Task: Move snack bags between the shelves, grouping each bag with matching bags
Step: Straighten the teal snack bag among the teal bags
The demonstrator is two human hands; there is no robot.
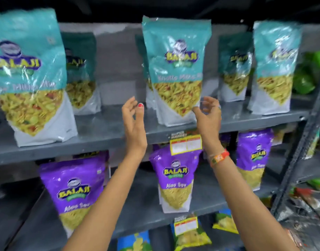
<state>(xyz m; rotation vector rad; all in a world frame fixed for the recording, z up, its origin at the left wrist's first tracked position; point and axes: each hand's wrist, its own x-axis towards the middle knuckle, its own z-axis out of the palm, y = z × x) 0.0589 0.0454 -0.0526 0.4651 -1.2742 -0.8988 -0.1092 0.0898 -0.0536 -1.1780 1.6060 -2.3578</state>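
Observation:
A teal snack bag (175, 69) stands upright in the middle of the upper grey shelf (104, 134). My left hand (133, 120) is raised just left of it, fingers apart, holding nothing. My right hand (208, 115) hovers at the bag's lower right corner, fingers spread, with a fingertip at or near the bag's edge. More teal bags stand at the left (27, 73), behind (81, 73) and at the right (275, 67). Purple snack bags (74, 192) (175, 180) (253, 156) stand on the shelf below.
Yellow and blue bags (190, 234) lie on the lowest visible shelf. Green bags (307, 75) sit on a neighbouring rack at the right, behind a grey metal upright (300, 154). Price labels (186, 144) hang on the shelf edges.

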